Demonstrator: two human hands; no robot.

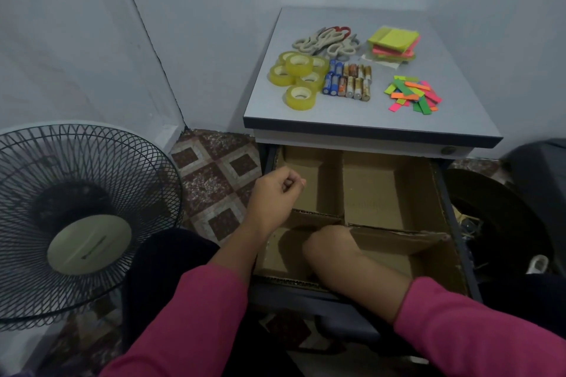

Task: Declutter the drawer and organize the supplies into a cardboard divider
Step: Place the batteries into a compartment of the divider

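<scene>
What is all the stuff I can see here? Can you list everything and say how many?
Tape rolls: six, yellowish, cabinet top, left.
Scissors: several, pale handles, one red, piled at the back.
Batteries: about a dozen, blue and gold, beside the tape.
Sticky notes: one stack, yellow, pink and orange, back right.
Paper strips: a heap, neon colours, front right.
Cabinet: one, grey top.
Drawer: one, dark, pulled open.
Cardboard divider: one, brown, inside the drawer, nothing lying in the visible compartments.
Fan: one, black, floor, left.
Left hand: curled, above the divider's left edge.
Right hand: reaches into the divider.
</scene>
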